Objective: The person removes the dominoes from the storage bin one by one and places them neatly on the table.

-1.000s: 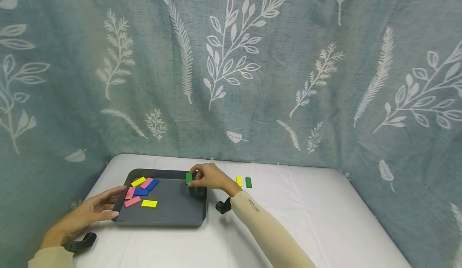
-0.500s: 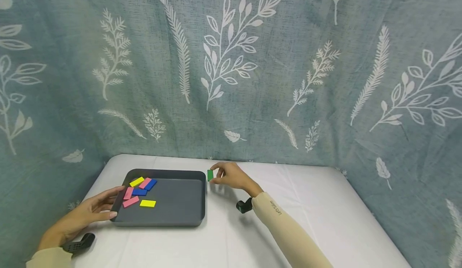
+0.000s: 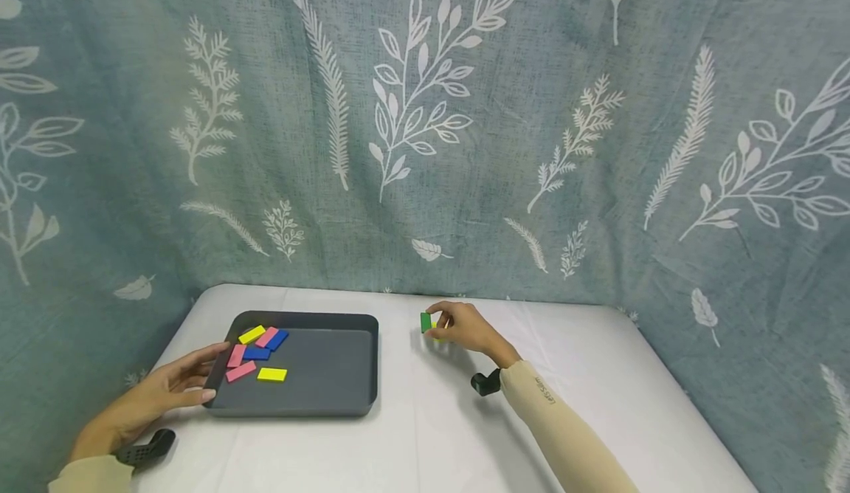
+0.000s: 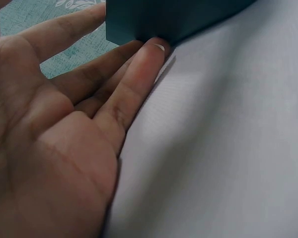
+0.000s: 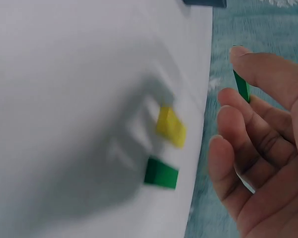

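My right hand [image 3: 465, 327] pinches a small green block [image 3: 426, 322] upright between thumb and fingers, above the table right of the tray. A yellow block [image 5: 171, 128] and another green block [image 5: 161, 173] lie on the table below that hand; in the head view the hand hides most of them. At the left end of the grey tray [image 3: 325, 390], my left hand [image 3: 156, 392] rests its thumb and spread, fairly straight fingers against the wall. In the left wrist view those fingers [image 4: 139, 74] touch the tray's outer side.
Inside the tray's left half lie several blocks: yellow [image 3: 272, 375], pink [image 3: 241, 371] and blue [image 3: 256, 353]. The table [image 3: 319, 456] wears a white cloth. A leaf-patterned curtain [image 3: 465, 220] hangs behind it and at both sides.
My right hand has carried the green block from over the tray's right end out to the right, above the table blocks. The left hand stays at the tray.
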The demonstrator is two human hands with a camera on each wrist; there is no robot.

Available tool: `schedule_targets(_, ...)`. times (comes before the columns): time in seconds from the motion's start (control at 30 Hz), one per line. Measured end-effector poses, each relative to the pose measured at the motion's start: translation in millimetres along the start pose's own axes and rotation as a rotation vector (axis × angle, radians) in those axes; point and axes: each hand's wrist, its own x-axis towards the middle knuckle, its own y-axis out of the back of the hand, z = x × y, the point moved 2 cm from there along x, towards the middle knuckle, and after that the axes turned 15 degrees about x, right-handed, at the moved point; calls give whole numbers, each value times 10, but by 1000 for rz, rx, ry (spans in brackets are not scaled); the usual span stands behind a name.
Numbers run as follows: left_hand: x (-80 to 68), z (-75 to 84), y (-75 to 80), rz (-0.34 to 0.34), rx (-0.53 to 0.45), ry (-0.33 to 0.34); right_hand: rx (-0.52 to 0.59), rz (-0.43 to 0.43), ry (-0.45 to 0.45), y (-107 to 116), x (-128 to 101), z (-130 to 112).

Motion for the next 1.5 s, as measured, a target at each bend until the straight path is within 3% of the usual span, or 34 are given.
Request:
schedule_targets(0.43, 12, 1, 18, 13, 22, -7, -5, 66, -118, 324, -298, 407)
schedule_targets(0.77, -7, -5, 17, 7, -6, -20, 15, 75, -198, 445, -422, 682)
schedule_targets(1.13, 12, -56, 14, -10, -13, -25, 11, 78, -238, 467, -450, 789)
schedule_targets(1.5, 1, -2, 9, -14, 5, -20, 10, 73, -231, 461, -452, 796)
